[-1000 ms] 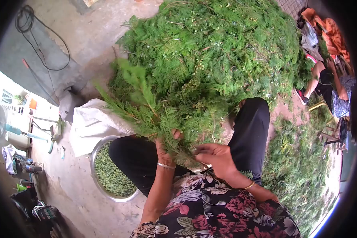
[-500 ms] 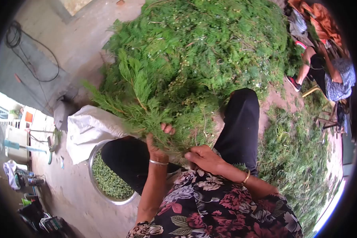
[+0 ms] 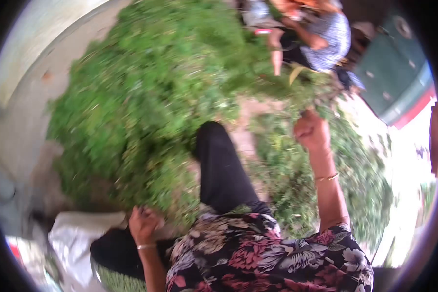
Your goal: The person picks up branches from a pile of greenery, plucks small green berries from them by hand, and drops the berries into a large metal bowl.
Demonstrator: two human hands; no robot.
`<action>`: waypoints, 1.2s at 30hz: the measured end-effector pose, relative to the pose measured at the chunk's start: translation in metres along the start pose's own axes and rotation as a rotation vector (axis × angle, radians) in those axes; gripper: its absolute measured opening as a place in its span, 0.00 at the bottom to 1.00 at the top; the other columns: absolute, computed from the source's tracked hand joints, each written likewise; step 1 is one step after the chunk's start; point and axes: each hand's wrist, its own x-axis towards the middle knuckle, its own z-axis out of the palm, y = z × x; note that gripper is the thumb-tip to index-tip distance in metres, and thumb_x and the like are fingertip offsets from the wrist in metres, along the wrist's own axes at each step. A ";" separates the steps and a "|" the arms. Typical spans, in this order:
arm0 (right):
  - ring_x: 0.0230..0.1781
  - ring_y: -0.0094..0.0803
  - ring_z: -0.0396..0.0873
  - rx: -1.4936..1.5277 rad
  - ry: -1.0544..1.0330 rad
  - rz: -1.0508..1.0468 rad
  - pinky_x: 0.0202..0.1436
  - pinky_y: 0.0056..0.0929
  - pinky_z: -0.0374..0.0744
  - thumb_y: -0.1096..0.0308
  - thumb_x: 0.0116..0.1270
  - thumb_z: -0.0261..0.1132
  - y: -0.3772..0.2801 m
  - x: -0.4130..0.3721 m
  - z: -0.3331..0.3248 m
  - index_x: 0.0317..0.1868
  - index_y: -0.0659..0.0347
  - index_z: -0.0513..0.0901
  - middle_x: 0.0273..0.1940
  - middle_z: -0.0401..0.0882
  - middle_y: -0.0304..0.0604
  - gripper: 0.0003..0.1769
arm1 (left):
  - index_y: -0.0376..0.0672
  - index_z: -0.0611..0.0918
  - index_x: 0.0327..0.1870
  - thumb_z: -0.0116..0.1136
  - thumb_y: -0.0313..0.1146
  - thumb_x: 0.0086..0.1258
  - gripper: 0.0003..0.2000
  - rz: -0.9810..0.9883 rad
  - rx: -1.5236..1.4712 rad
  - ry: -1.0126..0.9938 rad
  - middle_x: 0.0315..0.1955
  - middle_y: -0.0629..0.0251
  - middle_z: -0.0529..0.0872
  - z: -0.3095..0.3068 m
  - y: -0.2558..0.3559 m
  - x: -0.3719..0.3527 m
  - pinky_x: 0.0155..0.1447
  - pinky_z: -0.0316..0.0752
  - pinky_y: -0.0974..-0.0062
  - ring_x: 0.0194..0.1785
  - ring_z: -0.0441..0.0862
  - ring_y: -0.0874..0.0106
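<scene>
My right hand is raised off to the right, its fingers closed in a fist. A blurred leafy evergreen branch reaches up and left from that fist. My left hand is low by my left knee, at the near edge of the cut greenery. Its fingers are curled in, and what they hold, if anything, does not show. A big pile of evergreen cuttings spreads in front of me. Small green cones or berries lie in a metal basin, partly hidden under my left leg.
A white sack lies left of my left knee. More cuttings cover the ground to my right. Another person sits at the far right of the pile. Behind them stands a dark green panel.
My view has swung to the right. My right hand has moved away from my left, up and to the right, with the branch. My left hand no longer has the branch.
</scene>
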 end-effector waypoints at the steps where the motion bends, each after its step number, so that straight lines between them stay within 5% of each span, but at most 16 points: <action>1: 0.17 0.27 0.59 -0.253 0.024 -0.600 0.21 0.26 0.62 0.70 0.68 0.48 -0.046 -0.003 -0.043 0.30 0.61 0.69 0.19 0.61 0.38 0.08 | 0.41 0.77 0.37 0.48 0.45 0.73 0.14 0.021 0.067 0.054 0.29 0.63 0.80 -0.004 0.000 0.004 0.34 0.73 0.70 0.32 0.77 0.68; 2: 0.19 0.29 0.63 -0.276 0.047 -0.709 0.26 0.27 0.66 0.65 0.71 0.48 -0.105 -0.020 -0.077 0.34 0.64 0.72 0.20 0.65 0.41 0.12 | 0.41 0.77 0.37 0.48 0.45 0.73 0.14 -0.031 0.083 0.034 0.29 0.63 0.80 -0.004 -0.004 0.012 0.34 0.73 0.70 0.32 0.77 0.68; 4: 0.24 0.29 0.69 0.050 0.592 -0.911 0.32 0.26 0.68 0.58 0.75 0.47 -0.123 -0.083 -0.015 0.37 0.64 0.72 0.20 0.67 0.42 0.17 | 0.40 0.78 0.37 0.49 0.45 0.73 0.15 -0.084 0.055 0.079 0.30 0.63 0.80 -0.007 -0.008 0.020 0.37 0.73 0.69 0.33 0.77 0.68; 6: 0.25 0.32 0.72 -0.287 0.485 -0.899 0.36 0.27 0.71 0.52 0.76 0.45 -0.165 -0.085 -0.136 0.52 0.69 0.68 0.21 0.70 0.43 0.24 | 0.39 0.78 0.37 0.49 0.45 0.73 0.16 -0.094 0.060 0.075 0.30 0.63 0.80 -0.014 -0.014 0.028 0.38 0.73 0.68 0.34 0.77 0.68; 7: 0.20 0.33 0.71 -0.007 0.051 -0.825 0.31 0.29 0.73 0.53 0.76 0.44 -0.203 -0.059 -0.263 0.55 0.68 0.62 0.23 0.71 0.43 0.24 | 0.39 0.78 0.36 0.50 0.44 0.72 0.16 -0.079 0.059 0.081 0.30 0.63 0.80 -0.013 -0.016 0.031 0.39 0.73 0.68 0.34 0.77 0.68; 8: 0.17 0.34 0.69 -0.066 0.562 -0.737 0.27 0.29 0.74 0.53 0.75 0.46 -0.140 -0.079 -0.161 0.53 0.68 0.62 0.24 0.71 0.45 0.23 | 0.39 0.78 0.36 0.50 0.44 0.72 0.16 -0.085 0.058 0.075 0.30 0.63 0.80 -0.007 -0.016 0.032 0.39 0.73 0.68 0.34 0.77 0.68; 9: 0.17 0.33 0.68 -0.057 0.604 -0.704 0.23 0.30 0.73 0.54 0.74 0.50 -0.108 -0.069 -0.142 0.42 0.63 0.62 0.22 0.69 0.44 0.18 | 0.39 0.77 0.37 0.50 0.43 0.73 0.15 -0.077 0.060 0.100 0.30 0.63 0.80 0.000 -0.016 0.031 0.38 0.73 0.69 0.34 0.77 0.68; 10: 0.17 0.33 0.68 0.014 0.584 -0.658 0.21 0.30 0.72 0.58 0.71 0.56 -0.080 -0.051 -0.143 0.41 0.66 0.66 0.22 0.69 0.44 0.17 | 0.39 0.77 0.37 0.50 0.42 0.73 0.14 -0.060 0.059 0.129 0.30 0.63 0.80 0.005 -0.016 0.029 0.37 0.73 0.70 0.34 0.77 0.69; 11: 0.18 0.33 0.71 -0.199 0.309 -0.602 0.20 0.29 0.72 0.63 0.69 0.59 -0.066 0.003 -0.254 0.37 0.69 0.71 0.23 0.71 0.45 0.14 | 0.39 0.77 0.37 0.50 0.42 0.73 0.14 -0.041 0.051 0.136 0.30 0.63 0.80 0.013 -0.014 0.030 0.37 0.73 0.70 0.34 0.77 0.69; 13: 0.23 0.31 0.76 -0.251 0.449 -0.219 0.24 0.27 0.74 0.69 0.65 0.62 0.006 0.009 -0.119 0.34 0.69 0.75 0.26 0.78 0.48 0.09 | 0.39 0.75 0.38 0.51 0.39 0.72 0.11 0.075 0.173 0.120 0.30 0.62 0.79 0.035 -0.009 0.029 0.35 0.74 0.72 0.33 0.76 0.70; 18: 0.27 0.28 0.77 -0.621 -0.028 -0.169 0.31 0.26 0.75 0.68 0.65 0.61 0.132 0.053 0.070 0.43 0.73 0.77 0.31 0.81 0.48 0.14 | 0.37 0.75 0.35 0.57 0.28 0.67 0.05 0.295 0.166 0.228 0.30 0.59 0.78 0.053 0.017 0.060 0.35 0.74 0.74 0.34 0.77 0.69; 22: 0.27 0.26 0.77 -0.737 -0.283 -0.047 0.32 0.23 0.75 0.68 0.65 0.62 0.214 0.074 0.166 0.43 0.72 0.79 0.31 0.82 0.46 0.14 | 0.37 0.76 0.39 0.58 0.32 0.66 0.08 0.365 0.372 0.256 0.30 0.60 0.82 0.042 0.041 0.093 0.33 0.74 0.73 0.29 0.77 0.69; 28: 0.26 0.25 0.77 -0.714 -0.450 0.293 0.32 0.22 0.75 0.69 0.66 0.61 0.300 0.107 0.237 0.41 0.71 0.79 0.30 0.82 0.45 0.11 | 0.34 0.81 0.36 0.57 0.31 0.64 0.08 0.484 1.255 0.386 0.28 0.56 0.85 0.021 0.087 0.169 0.33 0.71 0.71 0.28 0.80 0.63; 30: 0.26 0.25 0.77 -0.765 -0.446 0.299 0.32 0.22 0.75 0.70 0.66 0.60 0.315 0.115 0.239 0.41 0.71 0.79 0.30 0.82 0.45 0.11 | 0.33 0.82 0.33 0.57 0.31 0.63 0.08 0.745 1.836 0.504 0.27 0.51 0.85 0.041 0.100 0.191 0.36 0.73 0.65 0.31 0.81 0.54; 33: 0.26 0.24 0.77 -0.855 -0.419 0.330 0.32 0.22 0.75 0.71 0.65 0.60 0.323 0.120 0.239 0.40 0.71 0.79 0.30 0.82 0.45 0.10 | 0.32 0.82 0.37 0.59 0.32 0.61 0.11 1.006 1.936 0.574 0.27 0.45 0.83 0.038 0.122 0.240 0.41 0.75 0.59 0.36 0.82 0.49; 36: 0.26 0.23 0.77 -0.844 -0.397 0.360 0.32 0.20 0.75 0.72 0.65 0.60 0.322 0.121 0.241 0.39 0.71 0.79 0.29 0.82 0.44 0.09 | 0.32 0.82 0.42 0.60 0.33 0.59 0.14 0.808 2.226 0.716 0.29 0.45 0.83 0.044 0.134 0.271 0.44 0.76 0.59 0.40 0.82 0.50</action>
